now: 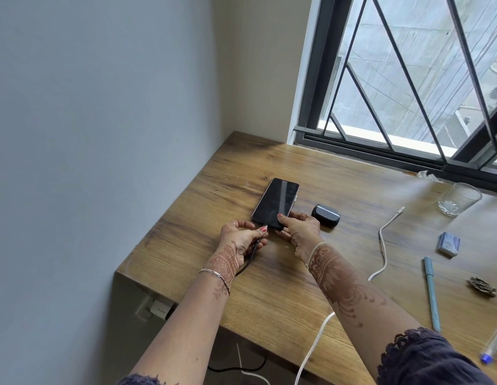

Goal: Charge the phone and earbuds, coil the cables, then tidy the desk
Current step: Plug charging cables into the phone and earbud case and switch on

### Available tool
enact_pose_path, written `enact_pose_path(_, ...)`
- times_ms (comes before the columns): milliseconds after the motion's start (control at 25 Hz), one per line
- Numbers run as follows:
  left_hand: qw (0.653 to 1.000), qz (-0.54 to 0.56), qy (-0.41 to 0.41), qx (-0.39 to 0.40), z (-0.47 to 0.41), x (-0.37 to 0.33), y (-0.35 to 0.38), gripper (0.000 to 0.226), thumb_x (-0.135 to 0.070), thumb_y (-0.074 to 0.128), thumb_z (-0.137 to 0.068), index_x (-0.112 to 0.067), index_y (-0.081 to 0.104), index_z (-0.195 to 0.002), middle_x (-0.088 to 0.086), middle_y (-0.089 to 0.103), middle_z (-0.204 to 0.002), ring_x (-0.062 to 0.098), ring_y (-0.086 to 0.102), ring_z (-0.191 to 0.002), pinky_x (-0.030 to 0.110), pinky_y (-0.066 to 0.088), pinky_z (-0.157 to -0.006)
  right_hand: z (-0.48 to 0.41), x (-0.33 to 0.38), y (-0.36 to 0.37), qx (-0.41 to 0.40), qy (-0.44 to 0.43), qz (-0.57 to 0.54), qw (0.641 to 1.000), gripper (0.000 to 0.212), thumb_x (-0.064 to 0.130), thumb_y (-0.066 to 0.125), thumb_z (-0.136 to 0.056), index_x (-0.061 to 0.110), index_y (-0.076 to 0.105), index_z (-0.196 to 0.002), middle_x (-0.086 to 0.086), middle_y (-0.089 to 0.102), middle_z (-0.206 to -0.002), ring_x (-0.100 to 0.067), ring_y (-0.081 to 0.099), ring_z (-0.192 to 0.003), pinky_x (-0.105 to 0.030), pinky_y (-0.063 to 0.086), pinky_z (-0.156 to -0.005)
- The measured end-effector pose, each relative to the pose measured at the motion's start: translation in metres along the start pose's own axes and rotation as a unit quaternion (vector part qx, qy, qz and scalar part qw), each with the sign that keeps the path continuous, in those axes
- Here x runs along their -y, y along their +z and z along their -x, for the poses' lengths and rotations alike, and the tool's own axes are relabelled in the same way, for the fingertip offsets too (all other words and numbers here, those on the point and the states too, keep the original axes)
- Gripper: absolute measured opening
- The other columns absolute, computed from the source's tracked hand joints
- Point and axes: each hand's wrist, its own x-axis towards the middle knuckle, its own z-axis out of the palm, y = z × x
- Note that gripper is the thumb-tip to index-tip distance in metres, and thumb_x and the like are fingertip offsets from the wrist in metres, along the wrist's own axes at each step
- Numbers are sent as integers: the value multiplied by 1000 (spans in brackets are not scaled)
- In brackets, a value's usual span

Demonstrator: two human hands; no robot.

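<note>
A black phone (276,202) lies screen up on the wooden desk (269,287). My right hand (298,230) grips its near right corner. My left hand (240,236) pinches the plug of a black cable (248,263) at the phone's bottom edge; whether the plug is seated I cannot tell. The black cable runs back under my left wrist. A dark earbuds case (325,215) sits closed just right of the phone. A white cable (383,245) snakes across the desk, its loose plug end (400,210) pointing toward the window.
A drinking glass (458,200) stands at the right near the window frame (380,151). A small blue box (449,244), a light blue pen (432,293), a brown ornament (482,286) and another pen (493,345) lie at the right. A white charger (158,309) sits in a socket below the desk's left edge.
</note>
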Motion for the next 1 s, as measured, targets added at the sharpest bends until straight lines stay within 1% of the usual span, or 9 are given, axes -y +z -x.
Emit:
enact_pose_path(240, 1000, -12, 3, -6, -2, 2, 0, 32, 3, 75, -75, -9, 49, -90, 17, 69, -71, 16, 63, -42, 19, 49, -37, -2, -2, 0, 1, -4, -6, 1000, 25, 0, 77, -76, 9, 59, -91, -16, 69, -91, -28, 71, -87, -30, 61, -60)
enact_pose_path(320, 999, -34, -6, 7, -3, -1, -2, 31, 1, 75, -76, -9, 50, -92, 17, 70, -73, 16, 64, -44, 21, 51, -40, -3, -3, 1, 2, -6, -3, 1000, 31, 1, 77, -76, 6, 60, -102, -18, 69, -99, -28, 71, -90, -32, 61, -65)
enact_pose_path(400, 997, -66, -26, 34, -3, -8, -4, 31, -2, 75, -76, -9, 50, -93, 14, 71, -72, 18, 66, -48, 23, 53, -44, -4, -5, 0, 4, -7, -5, 1000, 36, 3, 78, -76, 7, 59, -106, -16, 68, -105, -27, 70, -92, -34, 60, -70)
enact_pose_path(480, 994, -84, -48, 58, -2, -13, -6, 30, -5, 76, -77, -9, 51, -93, 11, 72, -69, 18, 68, -51, 25, 55, -47, -4, -5, -2, 19, -6, -10, 1000, 35, 4, 77, -76, 8, 59, -105, -17, 68, -107, -27, 70, -93, -32, 59, -68)
enact_pose_path(600, 994, -65, -63, 63, -1, -13, -6, 32, -6, 76, -77, -8, 52, -98, 11, 73, -71, 19, 69, -53, 26, 56, -49, -3, -5, -5, 33, 0, -11, 999, 37, 4, 77, -77, 7, 59, -109, -17, 68, -108, -28, 70, -95, -31, 59, -67)
enact_pose_path(680, 995, -50, -62, 58, -3, -11, -5, 31, -4, 76, -76, -6, 54, -98, 13, 73, -72, 18, 69, -54, 26, 56, -51, -3, -3, -5, 38, -2, -10, 999, 33, 3, 77, -77, 7, 59, -104, -17, 68, -105, -27, 70, -92, -29, 59, -64)
enact_pose_path(760, 996, -39, -62, 54, -4, -10, -4, 27, 0, 75, -76, -5, 56, -95, 12, 72, -69, 17, 69, -54, 25, 57, -52, -1, -1, -4, 40, -4, -3, 999, 25, 2, 76, -77, 10, 58, -94, -16, 69, -100, -26, 71, -88, -26, 58, -57)
enact_pose_path(880, 997, -28, -57, 49, -4, -8, -2, 26, 3, 74, -76, -3, 56, -94, 11, 71, -63, 15, 69, -52, 24, 57, -51, -1, 3, -4, 34, 2, 25, 999, 22, 0, 75, -78, 10, 58, -88, -16, 68, -93, -27, 70, -85, -25, 57, -51)
enact_pose_path(1000, 998, -17, -48, 37, -3, -5, 0, 27, 5, 73, -76, -5, 55, -93, 11, 70, -61, 15, 68, -50, 24, 57, -50, -3, 5, -4, 32, 11, 42, 999, 21, -1, 74, -79, 9, 57, -84, -14, 67, -84, -22, 69, -71, -26, 57, -49)
